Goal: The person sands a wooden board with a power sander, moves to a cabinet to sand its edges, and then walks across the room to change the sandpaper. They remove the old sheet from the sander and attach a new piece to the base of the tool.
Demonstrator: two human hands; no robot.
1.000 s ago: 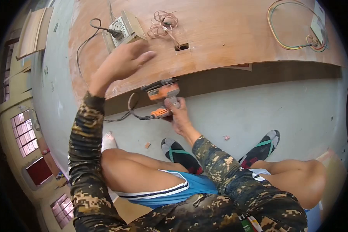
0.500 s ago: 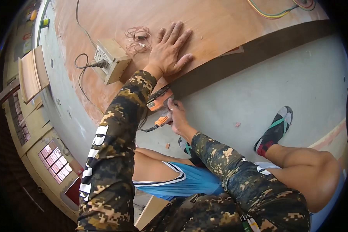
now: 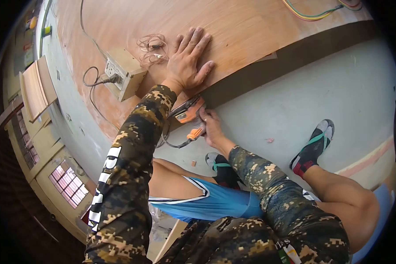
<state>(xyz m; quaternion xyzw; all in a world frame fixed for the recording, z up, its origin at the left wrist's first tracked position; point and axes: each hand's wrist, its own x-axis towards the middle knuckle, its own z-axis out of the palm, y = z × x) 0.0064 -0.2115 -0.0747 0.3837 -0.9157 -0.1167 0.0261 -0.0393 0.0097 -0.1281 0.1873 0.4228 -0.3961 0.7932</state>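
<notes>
My left hand [image 3: 189,59] lies flat on the dusty wooden board [image 3: 246,35], its fingers spread and nothing in it. Below it, at the board's near edge, my right hand [image 3: 212,127] is wrapped round an orange and black power tool [image 3: 190,111]. A cord leaves the tool through an orange sleeve [image 3: 195,133]. The tool's front end is partly hidden behind my left forearm. Beside my left hand lies a thin coiled wire [image 3: 153,47]. A socket box [image 3: 124,74] with a plug in it stands on the board to the left.
Coloured wires [image 3: 310,16] lie at the board's far right. A stacked wooden panel [image 3: 37,88] is at the left. My two feet in sandals [image 3: 317,143] rest on the grey floor [image 3: 259,119]. A window [image 3: 69,185] shows at the lower left.
My right hand and the power tool have moved slightly to the right and up. My left hand stays flat on the board. The view has shifted a little.
</notes>
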